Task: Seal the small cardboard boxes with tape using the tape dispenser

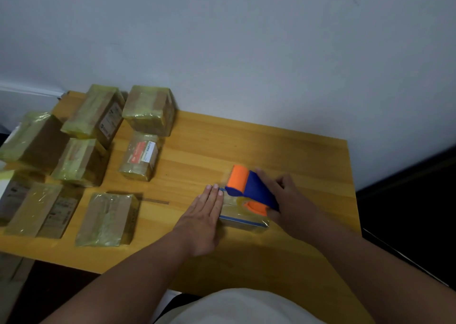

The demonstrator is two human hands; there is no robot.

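- On the wooden worktop [283,146], toward its right side, a small cardboard box [243,218] with blue edging lies flat.
- Left hand [206,215] rests against the box's left side, fingers [214,194] straight and together, grasping nothing.
- Right hand [288,200] grips the blue-and-orange tape dispenser [249,188], which sits on top of the box, tilted.
- Left part of the worktop holds a cluster of taped boxes [81,155], wrapped in yellowish tape, some stacked.
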